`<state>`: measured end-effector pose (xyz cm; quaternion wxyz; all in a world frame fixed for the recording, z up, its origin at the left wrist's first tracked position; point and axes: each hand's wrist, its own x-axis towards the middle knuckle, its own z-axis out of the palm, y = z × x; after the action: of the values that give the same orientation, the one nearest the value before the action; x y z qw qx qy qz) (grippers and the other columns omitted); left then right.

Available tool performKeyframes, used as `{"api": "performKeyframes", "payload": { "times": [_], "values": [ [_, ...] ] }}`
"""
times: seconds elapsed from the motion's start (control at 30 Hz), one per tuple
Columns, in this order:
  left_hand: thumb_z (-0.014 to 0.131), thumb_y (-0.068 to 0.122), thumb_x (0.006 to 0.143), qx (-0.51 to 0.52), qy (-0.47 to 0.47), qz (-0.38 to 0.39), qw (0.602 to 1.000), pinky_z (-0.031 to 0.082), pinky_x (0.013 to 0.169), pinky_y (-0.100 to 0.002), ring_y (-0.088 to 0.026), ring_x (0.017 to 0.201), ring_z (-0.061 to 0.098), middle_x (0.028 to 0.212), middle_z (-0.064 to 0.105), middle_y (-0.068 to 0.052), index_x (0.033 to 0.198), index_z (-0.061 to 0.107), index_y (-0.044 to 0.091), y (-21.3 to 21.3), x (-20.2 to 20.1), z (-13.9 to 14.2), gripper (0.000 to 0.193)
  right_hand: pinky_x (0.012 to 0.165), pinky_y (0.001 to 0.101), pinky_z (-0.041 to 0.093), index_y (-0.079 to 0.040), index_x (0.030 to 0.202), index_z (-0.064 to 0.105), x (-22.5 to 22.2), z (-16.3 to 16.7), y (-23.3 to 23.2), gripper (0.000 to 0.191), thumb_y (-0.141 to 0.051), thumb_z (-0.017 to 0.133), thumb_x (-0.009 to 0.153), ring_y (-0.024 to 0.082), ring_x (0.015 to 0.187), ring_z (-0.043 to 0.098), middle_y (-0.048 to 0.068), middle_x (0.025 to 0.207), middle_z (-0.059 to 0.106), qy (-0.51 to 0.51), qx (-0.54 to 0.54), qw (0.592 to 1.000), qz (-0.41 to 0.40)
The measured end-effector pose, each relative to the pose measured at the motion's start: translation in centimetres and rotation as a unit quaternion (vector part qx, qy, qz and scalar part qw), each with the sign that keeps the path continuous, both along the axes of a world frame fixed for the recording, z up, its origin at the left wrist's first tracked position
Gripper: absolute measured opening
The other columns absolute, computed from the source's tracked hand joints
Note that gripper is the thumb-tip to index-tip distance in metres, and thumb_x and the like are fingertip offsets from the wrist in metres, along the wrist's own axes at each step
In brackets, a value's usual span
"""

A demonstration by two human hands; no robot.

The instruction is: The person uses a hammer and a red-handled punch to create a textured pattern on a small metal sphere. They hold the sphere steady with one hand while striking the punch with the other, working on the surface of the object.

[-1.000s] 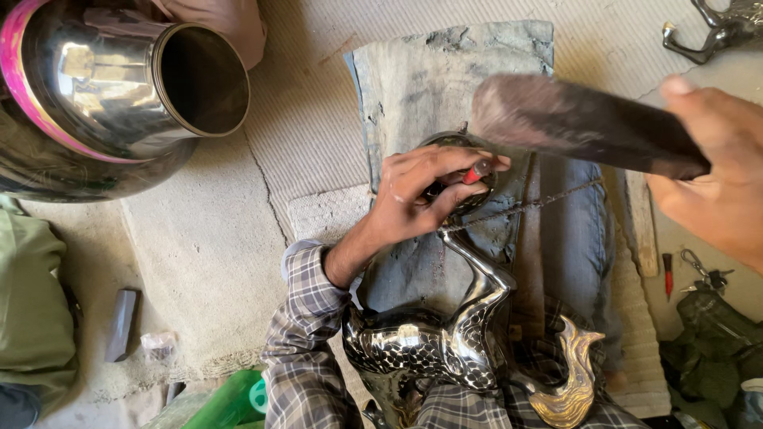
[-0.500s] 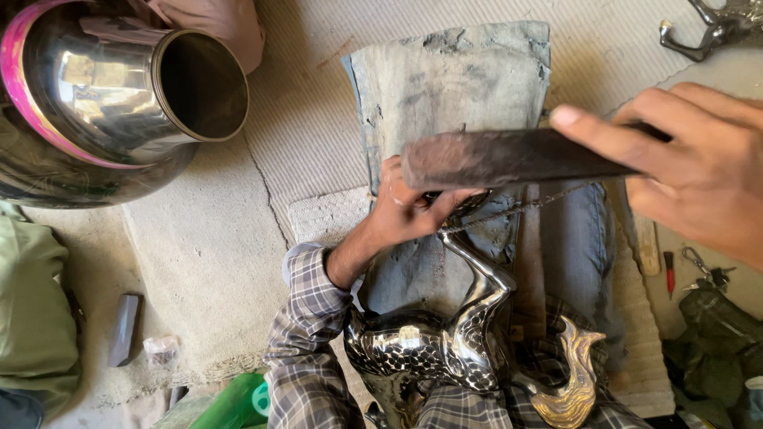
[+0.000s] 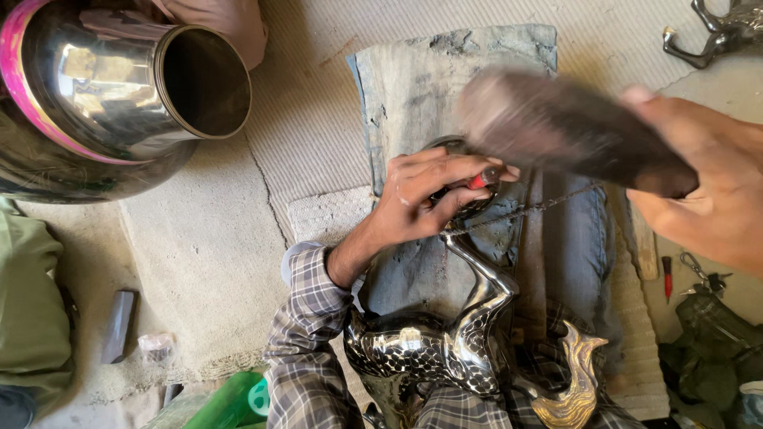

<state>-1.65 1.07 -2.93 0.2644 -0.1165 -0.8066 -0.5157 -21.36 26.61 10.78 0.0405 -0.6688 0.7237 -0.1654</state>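
My left hand (image 3: pixel 421 199) pinches a small red-tipped punch (image 3: pixel 482 179) against the head end of a polished, patterned metal animal figure (image 3: pixel 469 334) that lies across my lap. A thin chain (image 3: pixel 540 208) runs right from the figure's neck. My right hand (image 3: pixel 707 183) grips a dark flat bar (image 3: pixel 556 127), blurred with motion, held above and to the right of the punch. The figure's head rests on a worn blue denim cloth (image 3: pixel 445 87).
A big shiny metal vessel (image 3: pixel 111 95) with a pink band lies on its side at upper left. A golden tail-shaped piece (image 3: pixel 576 381) sits by the figure. A metal hook part (image 3: pixel 715 32) lies top right, a red-handled tool (image 3: pixel 667 274) at right, a dark block (image 3: pixel 119 326) at left.
The dark bar swung down over the punch half a second ago and has now risen back up to the right. My left hand stays in place on the punch.
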Motion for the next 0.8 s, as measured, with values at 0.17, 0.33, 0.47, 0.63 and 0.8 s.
{"api": "performKeyframes", "payload": {
  "times": [0.17,0.33,0.47,0.63,0.8],
  "values": [
    [0.073,0.008,0.097,-0.002,0.024,-0.021,0.999,0.066,0.093,-0.037,-0.020,0.103,0.077,0.112,0.077,-0.006,0.119,0.071,0.014,-0.1,0.1,0.1,0.023,0.059,0.0382,0.051,-0.012,0.161,0.032,-0.5,-0.7,0.9,0.092,0.012,0.068,0.080,0.023,0.064,0.056,0.010,0.080,0.057,0.055,0.018,0.998,-0.013],
    [0.076,0.011,0.096,0.003,0.013,-0.024,1.000,0.066,0.090,-0.037,-0.020,0.098,0.077,0.108,0.078,-0.007,0.118,0.073,0.014,0.0,-0.2,0.5,0.022,0.057,0.0382,0.049,-0.010,0.161,0.036,-0.9,-0.8,1.5,0.092,0.009,0.069,0.078,0.023,0.061,0.055,0.012,0.080,0.057,0.009,0.040,0.999,-0.022],
    [0.076,0.012,0.094,-0.007,0.004,-0.014,1.000,0.063,0.093,-0.040,-0.022,0.101,0.075,0.111,0.077,-0.009,0.119,0.072,0.013,-0.1,-0.2,1.2,0.026,0.061,0.0393,0.050,-0.016,0.162,0.038,-0.1,0.1,0.8,0.091,0.007,0.067,0.079,0.026,0.067,0.057,0.013,0.088,0.058,0.028,0.004,0.999,-0.031],
    [0.075,0.009,0.090,-0.017,0.036,-0.012,0.999,0.063,0.095,-0.035,-0.024,0.114,0.073,0.119,0.075,-0.011,0.118,0.071,0.016,-0.1,-0.2,1.6,0.029,0.063,0.0439,0.051,-0.004,0.155,0.042,0.4,1.7,-0.5,0.090,0.008,0.070,0.070,0.028,0.067,0.058,0.014,0.090,0.062,0.088,0.055,0.994,0.016],
    [0.073,0.005,0.097,-0.002,-0.008,-0.039,0.999,0.063,0.093,-0.034,-0.015,0.104,0.073,0.122,0.077,-0.005,0.127,0.067,0.020,-0.1,-0.9,1.2,0.034,0.064,0.0440,0.055,-0.003,0.151,0.045,0.3,1.0,0.3,0.083,0.012,0.069,0.073,0.031,0.070,0.064,0.017,0.092,0.066,0.052,0.033,0.998,-0.014]
  ]
}}
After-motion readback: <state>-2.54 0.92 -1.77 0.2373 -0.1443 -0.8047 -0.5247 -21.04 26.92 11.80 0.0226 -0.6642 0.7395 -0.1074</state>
